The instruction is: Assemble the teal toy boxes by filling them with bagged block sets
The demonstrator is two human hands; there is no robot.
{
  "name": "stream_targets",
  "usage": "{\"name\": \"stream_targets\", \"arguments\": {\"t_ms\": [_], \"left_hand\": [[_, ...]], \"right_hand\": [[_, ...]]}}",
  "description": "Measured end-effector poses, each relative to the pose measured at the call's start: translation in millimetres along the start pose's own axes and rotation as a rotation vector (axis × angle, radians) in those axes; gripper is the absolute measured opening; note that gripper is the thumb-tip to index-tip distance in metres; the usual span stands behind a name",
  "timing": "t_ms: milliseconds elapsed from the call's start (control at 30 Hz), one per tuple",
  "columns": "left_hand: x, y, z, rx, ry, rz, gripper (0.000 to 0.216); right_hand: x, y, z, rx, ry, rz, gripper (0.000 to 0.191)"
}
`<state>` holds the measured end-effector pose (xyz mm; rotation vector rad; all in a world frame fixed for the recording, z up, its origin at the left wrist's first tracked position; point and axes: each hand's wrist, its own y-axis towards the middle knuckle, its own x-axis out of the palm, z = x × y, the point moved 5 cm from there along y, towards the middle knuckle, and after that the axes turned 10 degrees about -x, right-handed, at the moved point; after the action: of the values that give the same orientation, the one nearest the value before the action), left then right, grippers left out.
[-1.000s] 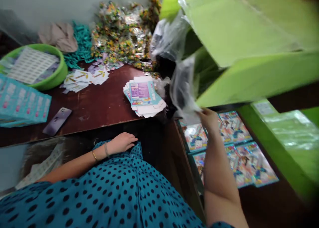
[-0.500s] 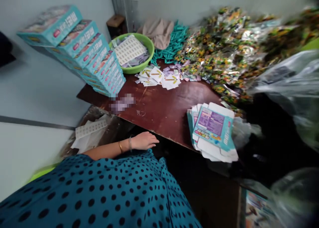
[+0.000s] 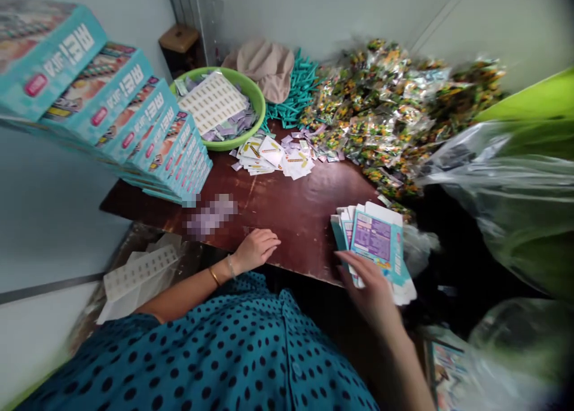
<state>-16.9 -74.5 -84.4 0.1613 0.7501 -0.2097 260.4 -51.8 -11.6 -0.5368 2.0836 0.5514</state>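
My left hand [image 3: 256,250] rests at the front edge of the brown table [image 3: 287,219], fingers loosely stretched out and holding nothing. A bracelet and a gold bangle circle that wrist. My right hand [image 3: 366,279] reaches over the near side of a small stack of flattened turquoise-and-purple cartons [image 3: 379,237]. Its fingers are stretched out and slightly blurred; whether they touch the top carton I cannot tell. White flaps stick out around the stack. Beyond my left hand lies a pixelated purplish patch [image 3: 210,216] that cannot be made out.
Turquoise boxes [image 3: 147,130] stand in a tall stepped stack at left. Behind are a green basin [image 3: 260,115] with sticker sheets, white printed cards [image 3: 298,163], teal plastic pieces [image 3: 291,91] and a heap of small filled bags [image 3: 372,112]. Clear plastic [image 3: 506,171] hangs at right.
My right hand has come into view from below and reached the flat cartons. My left hand has risen from my lap to the table edge. The view has shifted.
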Motion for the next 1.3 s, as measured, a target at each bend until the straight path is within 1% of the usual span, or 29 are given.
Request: {"name": "stream_targets", "arguments": {"t_ms": [67,133,167,200,233,267,300,333,367,400,433,467,500,533,567,600,633,700,800,867,933,1033,1133,1200,1267,1300], "left_hand": [[-16.0,-4.5,-10.4,-0.030,0.011,0.054,0.026],[-30.4,-15.0,-22.3,-0.067,0.031,0.100,0.026],[-35.7,-21.4,-27.8,-0.084,0.039,0.116,0.027],[-39.1,-27.9,-32.4,-0.095,0.043,0.124,0.027],[-40.6,-33.9,-36.0,-0.100,0.042,0.125,0.027],[-40.1,-39.3,-38.3,-0.100,0.038,0.121,0.027],[-37.9,-43.9,-39.4,-0.096,0.031,0.114,0.027],[-34.3,-47.7,-39.3,-0.087,0.022,0.106,0.027],[-29.2,-50.9,-38.1,-0.075,0.012,0.095,0.028],[-22.9,-53.7,-36.0,-0.059,0.003,0.081,0.028],[-15.7,-56.1,-33.5,-0.042,-0.006,0.062,0.029],[-7.8,-58.1,-30.6,-0.022,-0.014,0.039,0.029],[0.5,-59.5,-27.7,-0.001,-0.019,0.015,0.029],[8.6,-60.3,-24.7,0.023,-0.020,-0.008,0.030],[16.4,-60.2,-21.5,0.049,-0.019,-0.027,0.029],[23.4,-59.4,-18.1,0.075,-0.017,-0.041,0.029],[29.6,-57.7,-14.5,0.098,-0.017,-0.050,0.029],[39.5,-53.1,-6.6,0.127,-0.022,-0.059,0.029],[50.9,-46.9,5.5,0.129,-0.036,-0.066,0.030],[58.0,-46.3,12.6,0.132,-0.048,-0.068,0.030],[65.1,-48.3,17.8,0.133,-0.064,-0.061,0.030],[74.5,-52.0,23.0,0.114,-0.099,-0.064,0.029],[76.3,-50.6,29.2,0.052,-0.167,-0.097,0.028],[71.6,-45.9,36.0,-0.017,-0.232,-0.137,0.027],[65.1,-38.3,45.7,-0.099,-0.313,-0.184,0.027],[62.5,-33.6,51.6,-0.146,-0.365,-0.205,0.028]], "right_hand": [[39.1,12.4,-23.3,-0.099,0.029,-0.137,0.033],[76.6,28.2,-39.1,-0.164,0.040,-0.263,0.034],[90.1,35.1,-43.2,-0.169,0.034,-0.298,0.034],[98.5,41.0,-44.8,-0.166,0.022,-0.313,0.034],[101.5,45.8,-43.4,-0.155,0.009,-0.312,0.034],[99.2,49.5,-38.8,-0.139,0.000,-0.296,0.034],[91.8,52.4,-30.3,-0.110,-0.011,-0.260,0.034],[79.5,54.2,-17.3,-0.054,-0.036,-0.192,0.035],[63.1,54.3,0.4,0.043,-0.092,-0.090,0.038],[44.5,51.3,21.6,0.185,-0.176,0.027,0.044],[27.1,44.9,44.1,0.362,-0.270,0.124,0.055],[13.1,35.9,65.5,0.550,-0.353,0.181,0.068],[4.3,26.4,84.1,0.716,-0.411,0.183,0.081],[1.0,18.6,98.7,0.823,-0.433,0.132,0.088],[2.0,13.3,109.3,0.864,-0.426,0.051,0.090],[5.1,10.1,115.7,0.852,-0.409,-0.032,0.088],[8.3,8.1,118.3,0.807,-0.402,-0.096,0.083],[11.8,4.5,116.5,0.720,-0.426,-0.180,0.079],[10.4,-1.3,108.0,0.669,-0.481,-0.278,0.077],[8.2,-3.1,99.8,0.646,-0.498,-0.304,0.076],[9.4,-4.0,88.9,0.624,-0.514,-0.293,0.076],[22.2,-6.7,71.0,0.593,-0.567,-0.289,0.078],[29.5,-8.4,59.3,0.528,-0.612,-0.230,0.075],[18.1,-10.0,58.3,0.478,-0.592,-0.175,0.077],[-9.0,-14.3,60.3,0.439,-0.531,-0.089,0.078],[-26.8,-17.6,59.5,0.414,-0.499,-0.009,0.077]]}}
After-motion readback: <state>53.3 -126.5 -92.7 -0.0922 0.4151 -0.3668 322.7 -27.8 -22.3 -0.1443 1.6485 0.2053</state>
